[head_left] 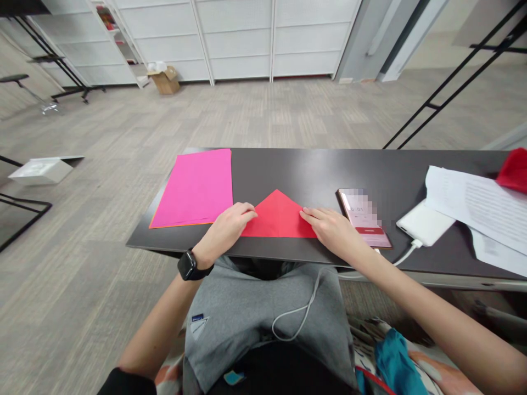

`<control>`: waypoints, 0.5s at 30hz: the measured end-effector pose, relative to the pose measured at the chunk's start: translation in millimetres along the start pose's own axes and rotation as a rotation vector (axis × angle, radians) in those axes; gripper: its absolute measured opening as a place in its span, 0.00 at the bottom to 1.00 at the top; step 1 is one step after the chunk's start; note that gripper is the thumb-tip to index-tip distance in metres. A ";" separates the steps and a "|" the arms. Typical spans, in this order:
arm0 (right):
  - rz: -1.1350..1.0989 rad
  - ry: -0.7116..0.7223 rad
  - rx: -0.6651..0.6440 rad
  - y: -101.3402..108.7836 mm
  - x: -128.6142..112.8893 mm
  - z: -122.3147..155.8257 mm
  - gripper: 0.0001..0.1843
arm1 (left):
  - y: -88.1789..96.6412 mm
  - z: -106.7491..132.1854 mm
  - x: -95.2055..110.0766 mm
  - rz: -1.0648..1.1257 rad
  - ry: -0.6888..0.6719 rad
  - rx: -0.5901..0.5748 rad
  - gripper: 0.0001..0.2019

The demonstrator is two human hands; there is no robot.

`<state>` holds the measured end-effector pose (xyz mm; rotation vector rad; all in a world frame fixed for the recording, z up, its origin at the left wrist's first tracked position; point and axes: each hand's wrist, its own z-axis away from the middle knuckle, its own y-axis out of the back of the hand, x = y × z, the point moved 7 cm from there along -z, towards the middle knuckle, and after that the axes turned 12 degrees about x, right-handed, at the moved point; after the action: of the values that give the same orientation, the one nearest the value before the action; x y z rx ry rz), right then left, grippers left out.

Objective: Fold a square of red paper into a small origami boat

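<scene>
A red sheet of paper, folded into a triangle, lies on the dark table in front of me. Its peak points away from me and a faint crease runs down its middle. My left hand, a black watch on its wrist, is closed on the left slanting edge, fingers together. On the right slanting edge, my right hand grips the paper with its fingertips; its thumb is hidden. The two lower corners are partly covered by my hands.
A stack of pink paper lies left on the table. To the right are a phone, a white power bank with a cable, printed sheets and a red object. The table's near edge is close to my lap.
</scene>
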<state>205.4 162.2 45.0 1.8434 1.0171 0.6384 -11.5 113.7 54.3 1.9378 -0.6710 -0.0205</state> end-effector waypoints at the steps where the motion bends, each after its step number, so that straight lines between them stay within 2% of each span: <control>1: 0.020 0.018 -0.001 0.9 -2.1 1.0 0.22 | -1.9 3.3 5.3 -0.003 -0.059 -0.038 0.13; 5: 0.093 0.056 -0.031 2.0 -5.1 2.8 0.22 | -2.5 14.6 14.0 -0.052 -0.137 -0.099 0.16; 11: 0.025 0.038 -0.076 2.3 -4.5 4.1 0.26 | 0.6 22.1 14.4 -0.040 -0.120 -0.103 0.18; 15: -0.039 0.026 -0.076 11.9 -9.1 12.9 0.23 | 2.2 29.5 16.7 -0.009 -0.089 -0.097 0.24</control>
<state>215.0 145.5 49.6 1.7493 1.0296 0.6700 -7.4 80.8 47.1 1.8546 -0.7070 -0.1432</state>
